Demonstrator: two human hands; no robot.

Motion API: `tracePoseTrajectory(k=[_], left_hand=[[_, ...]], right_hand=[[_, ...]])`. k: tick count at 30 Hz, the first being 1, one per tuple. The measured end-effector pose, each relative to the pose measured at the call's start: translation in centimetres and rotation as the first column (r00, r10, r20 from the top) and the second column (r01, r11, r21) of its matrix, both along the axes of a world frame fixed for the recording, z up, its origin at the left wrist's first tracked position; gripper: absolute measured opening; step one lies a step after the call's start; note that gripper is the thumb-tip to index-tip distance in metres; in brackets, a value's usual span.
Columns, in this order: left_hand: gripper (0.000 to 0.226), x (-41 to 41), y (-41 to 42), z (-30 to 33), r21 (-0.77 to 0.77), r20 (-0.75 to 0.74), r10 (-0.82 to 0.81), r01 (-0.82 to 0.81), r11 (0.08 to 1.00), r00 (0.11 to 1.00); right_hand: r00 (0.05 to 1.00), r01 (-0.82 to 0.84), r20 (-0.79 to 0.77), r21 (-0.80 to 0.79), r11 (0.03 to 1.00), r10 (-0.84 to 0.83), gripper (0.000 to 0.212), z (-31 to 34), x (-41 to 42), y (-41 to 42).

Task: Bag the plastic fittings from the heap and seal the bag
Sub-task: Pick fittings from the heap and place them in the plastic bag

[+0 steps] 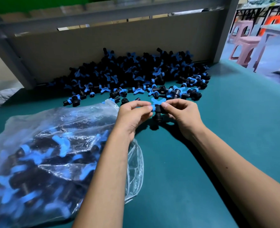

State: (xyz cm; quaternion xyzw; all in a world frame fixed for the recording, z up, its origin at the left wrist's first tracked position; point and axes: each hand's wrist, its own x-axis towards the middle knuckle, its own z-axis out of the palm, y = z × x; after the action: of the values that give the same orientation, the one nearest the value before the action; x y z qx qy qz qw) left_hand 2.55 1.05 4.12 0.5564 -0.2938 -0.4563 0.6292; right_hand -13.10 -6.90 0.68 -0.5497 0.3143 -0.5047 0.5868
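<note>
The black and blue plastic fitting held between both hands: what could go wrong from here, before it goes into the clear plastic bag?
1. The left hand and right hand only pinch the black and blue plastic fitting with fingertips above the green table, so it may slip and fall.
2. The clear plastic bag lies flat and quite full; its mouth could spill fittings.
3. The left forearm lies over the bag and may drag it.
</note>
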Motion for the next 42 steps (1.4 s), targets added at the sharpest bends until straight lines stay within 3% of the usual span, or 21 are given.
tracePoseTrajectory(k=[5,9,13,20,29,34,38,42], left_hand=[[0.015,-0.2,0.2,-0.5,-0.024,0.051,0.036,-0.035,0.999,0.998],[0.017,-0.4,0.2,-0.4,-0.041,0.059,0.023,-0.021,0.999,0.998],[0.014,-0.3,0.1,-0.3,-0.036,0.006,0.104,-0.104,0.994,0.995],[0.011,0.8,0.2,0.0,-0.011,-0.014,0.191,-0.191,0.982,0.981],[0.014,-0.5,0.0,-0.2,-0.014,0.016,0.061,-0.06,0.998,0.998],[0.013,-0.3,0.4,0.1,-0.016,0.057,0.079,-0.079,0.997,0.995],[0.01,-0.2,0.3,0.3,-0.017,0.057,0.126,-0.125,0.992,0.99],[0.016,-1.0,0.1,0.5,-0.014,0.059,0.194,-0.193,0.981,0.979]], right_hand=[[0.998,0.011,-0.057,-0.082,0.997,-0.016,0.017,-0.2,0.2,0.0],[0.999,-0.039,-0.012,-0.026,0.999,0.038,0.025,-0.3,-0.1,0.1],[0.989,-0.143,0.022,0.003,0.99,0.143,0.021,-0.4,-0.3,-0.2],[0.991,-0.025,0.131,0.145,0.989,0.006,0.014,-0.5,-0.6,-0.9],[0.992,-0.122,-0.027,-0.025,0.992,0.121,0.016,-0.4,-0.1,-0.1],[0.996,-0.084,0.035,0.026,0.996,0.083,0.013,-0.6,0.0,-0.4],[0.985,0.072,0.146,0.134,0.988,-0.092,0.009,-0.6,-0.2,-1.0],[0.983,0.181,-0.015,-0.054,0.982,-0.182,0.019,-0.9,0.1,-0.6]])
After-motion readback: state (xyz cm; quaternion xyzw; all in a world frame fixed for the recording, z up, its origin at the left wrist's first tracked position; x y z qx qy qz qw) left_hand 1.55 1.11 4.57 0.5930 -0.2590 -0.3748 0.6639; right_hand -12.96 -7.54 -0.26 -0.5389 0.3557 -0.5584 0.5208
